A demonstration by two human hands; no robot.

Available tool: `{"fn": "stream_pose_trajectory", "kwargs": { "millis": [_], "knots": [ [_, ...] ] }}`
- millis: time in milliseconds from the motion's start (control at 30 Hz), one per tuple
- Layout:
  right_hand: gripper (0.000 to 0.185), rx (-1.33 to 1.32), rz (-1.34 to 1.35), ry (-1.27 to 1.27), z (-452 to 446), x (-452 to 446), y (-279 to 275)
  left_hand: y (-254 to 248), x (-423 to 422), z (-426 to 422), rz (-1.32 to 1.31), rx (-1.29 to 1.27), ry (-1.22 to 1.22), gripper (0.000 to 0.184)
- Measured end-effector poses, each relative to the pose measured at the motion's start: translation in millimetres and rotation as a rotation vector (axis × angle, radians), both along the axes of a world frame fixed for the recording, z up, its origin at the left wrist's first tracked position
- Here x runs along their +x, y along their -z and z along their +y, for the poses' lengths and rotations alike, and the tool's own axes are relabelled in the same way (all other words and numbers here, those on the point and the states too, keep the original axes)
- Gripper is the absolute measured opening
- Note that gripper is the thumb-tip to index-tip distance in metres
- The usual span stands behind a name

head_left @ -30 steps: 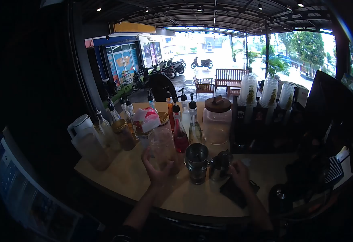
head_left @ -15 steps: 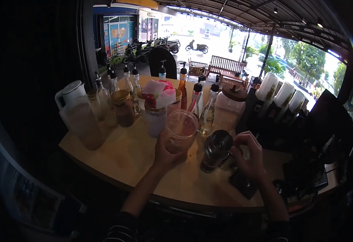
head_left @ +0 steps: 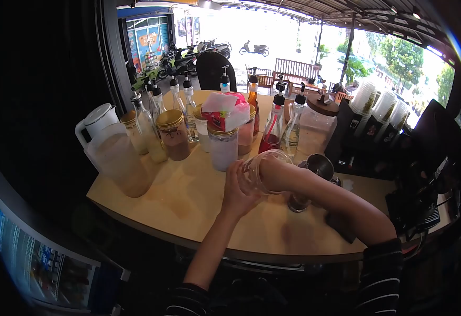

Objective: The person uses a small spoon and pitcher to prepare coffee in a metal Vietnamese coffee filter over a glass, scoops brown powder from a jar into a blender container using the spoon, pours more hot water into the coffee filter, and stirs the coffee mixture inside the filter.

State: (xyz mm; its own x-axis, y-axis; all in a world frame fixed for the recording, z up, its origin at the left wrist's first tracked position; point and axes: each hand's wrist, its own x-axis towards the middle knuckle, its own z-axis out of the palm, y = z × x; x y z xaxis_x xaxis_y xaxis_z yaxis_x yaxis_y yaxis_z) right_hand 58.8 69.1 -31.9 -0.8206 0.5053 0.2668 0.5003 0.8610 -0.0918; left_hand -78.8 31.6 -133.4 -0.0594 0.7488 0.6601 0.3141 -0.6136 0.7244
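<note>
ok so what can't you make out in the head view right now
All in the head view:
Fingers of the right hand: blurred behind the wall of the clear round plastic jar; what they touch is unclear.
Lower body of the silver metal cup: hidden by the right forearm.
Writing on the gold-lidded jar with brown contents: too small to read.

From my remote seat I can make out the person's dark, near-black fabric left sleeve (head_left: 188, 301) and the matching dark right sleeve (head_left: 383, 271), both ringed by thin, whitish stripes set apart from one another. Each ends in a dark edge, leaving the forearms bare. The left hand (head_left: 239, 192) is ungloved.
</note>
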Motion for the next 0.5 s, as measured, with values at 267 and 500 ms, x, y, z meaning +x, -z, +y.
{"fn": "stream_pose_trajectory", "kwargs": {
  "millis": [267, 500],
  "knots": [
    [0.005, 0.142, -0.791, -0.032, 23, -11, 24, 7, -1, 6, 0.051, 0.041, 0.000, 0.096],
    [0.018, 0.069, -0.400, 0.262, -36, -19, -37, 12, 0, 10, 0.053, 0.046, -0.008, 0.101]
  ]
}}
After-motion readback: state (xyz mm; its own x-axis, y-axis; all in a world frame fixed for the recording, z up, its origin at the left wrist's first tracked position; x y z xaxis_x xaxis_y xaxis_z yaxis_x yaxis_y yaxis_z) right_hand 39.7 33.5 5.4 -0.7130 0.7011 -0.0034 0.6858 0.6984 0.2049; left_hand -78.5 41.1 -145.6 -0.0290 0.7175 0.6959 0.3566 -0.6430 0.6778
